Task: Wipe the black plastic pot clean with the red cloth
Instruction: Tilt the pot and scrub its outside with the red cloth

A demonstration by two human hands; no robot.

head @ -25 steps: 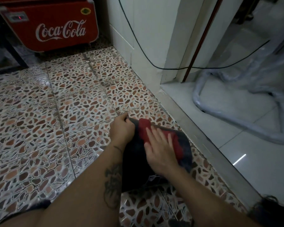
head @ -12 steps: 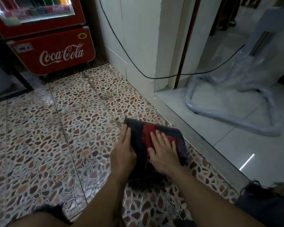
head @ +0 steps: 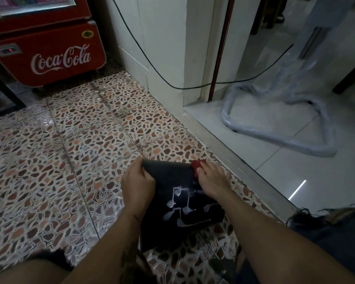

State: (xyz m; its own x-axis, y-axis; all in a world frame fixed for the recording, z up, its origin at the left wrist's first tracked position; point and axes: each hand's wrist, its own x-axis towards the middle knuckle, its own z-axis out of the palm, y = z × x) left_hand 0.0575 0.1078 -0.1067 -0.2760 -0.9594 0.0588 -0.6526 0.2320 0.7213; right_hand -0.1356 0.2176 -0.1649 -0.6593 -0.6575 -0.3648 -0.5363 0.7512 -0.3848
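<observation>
The black plastic pot (head: pixel 172 193) lies on its side on the patterned floor tiles, with white streaks and drops on its upper face. My left hand (head: pixel 136 182) grips its left edge near the far corner. My right hand (head: pixel 212 181) presses flat on the pot's right side, holding the red cloth (head: pixel 197 166). Only a small piece of the cloth shows beyond my fingertips at the pot's far right corner; the remainder is under my palm.
A red Coca-Cola cooler (head: pixel 49 50) stands at the back left. A white wall corner (head: pixel 168 58) with a black cable (head: pixel 172 86) is ahead. A raised metal threshold (head: pixel 244 171) runs right of the pot. A plastic-wrapped frame (head: pixel 275 128) lies on white tiles.
My right hand slid the red cloth from the middle of the pot's face to its far right corner, uncovering the white streaks. My left hand shifted up along the left edge.
</observation>
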